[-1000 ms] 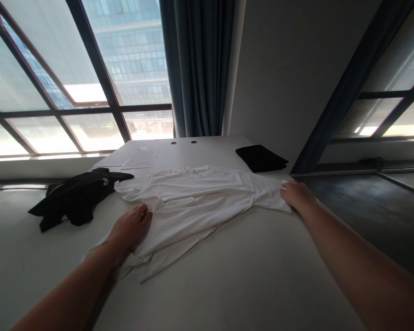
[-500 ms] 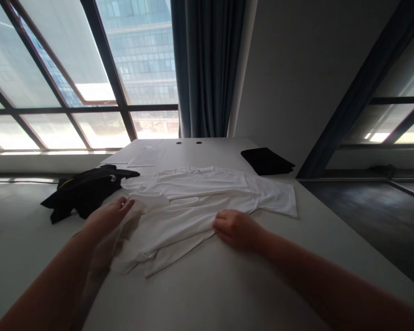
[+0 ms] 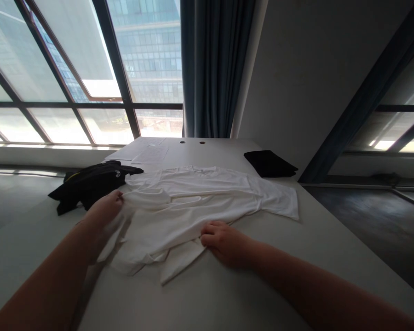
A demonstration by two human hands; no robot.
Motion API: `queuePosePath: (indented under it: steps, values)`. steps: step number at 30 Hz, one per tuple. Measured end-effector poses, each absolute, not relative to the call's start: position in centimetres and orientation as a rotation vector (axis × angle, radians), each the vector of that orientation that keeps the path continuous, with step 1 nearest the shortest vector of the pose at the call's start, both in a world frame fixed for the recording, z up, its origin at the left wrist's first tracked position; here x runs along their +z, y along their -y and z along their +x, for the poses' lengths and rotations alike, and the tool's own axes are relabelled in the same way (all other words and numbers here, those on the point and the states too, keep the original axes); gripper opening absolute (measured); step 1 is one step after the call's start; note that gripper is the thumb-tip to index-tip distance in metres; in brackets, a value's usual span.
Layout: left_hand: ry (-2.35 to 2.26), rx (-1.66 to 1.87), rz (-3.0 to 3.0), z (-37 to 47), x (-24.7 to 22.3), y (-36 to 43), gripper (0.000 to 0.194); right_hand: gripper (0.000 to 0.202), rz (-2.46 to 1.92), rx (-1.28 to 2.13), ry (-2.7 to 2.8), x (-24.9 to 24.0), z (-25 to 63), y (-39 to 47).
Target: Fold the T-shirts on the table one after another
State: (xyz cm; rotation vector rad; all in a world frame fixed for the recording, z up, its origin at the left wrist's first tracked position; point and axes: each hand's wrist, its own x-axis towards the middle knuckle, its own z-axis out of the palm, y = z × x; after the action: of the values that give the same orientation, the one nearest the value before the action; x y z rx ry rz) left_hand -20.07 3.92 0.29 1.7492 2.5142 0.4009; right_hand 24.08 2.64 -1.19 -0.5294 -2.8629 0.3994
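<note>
A white T-shirt point(image 3: 200, 197) lies spread and wrinkled across the white table point(image 3: 207, 299), its neckline toward the far side and one sleeve stretched to the right. At its left edge my left hand point(image 3: 108, 206) is closed on the fabric, with a loose part of the shirt hanging below the wrist. My right hand point(image 3: 224, 241) has its fingers curled on the near edge of the shirt, gripping the cloth. A lower layer sticks out as a corner to the left of that hand.
A crumpled black garment point(image 3: 93, 184) lies left of the shirt, close to my left hand. Folded black cloth point(image 3: 271, 163) rests at the table's far right edge. Paper sheets point(image 3: 150, 154) lie at the far left. Windows and a blue curtain point(image 3: 214, 69) stand behind.
My left hand has moved slightly left and its fingers have closed on the shirt. My right hand has shifted left and nearer with the hem, and the lower corner has moved right. The view has shifted slightly.
</note>
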Motion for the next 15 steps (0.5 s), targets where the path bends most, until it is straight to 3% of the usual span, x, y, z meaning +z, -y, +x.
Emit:
queuePosePath:
  steps: [7,15]
  values:
    - [-2.287,0.048,1.736,-19.6,0.5,-0.9,0.025,0.019,-0.863,1.19,2.771,3.0,31.5,-4.1]
    - [-2.145,0.116,1.845,-17.3,-1.9,6.8,0.031,0.017,-1.302,1.506,2.598,1.9,39.6,-1.3]
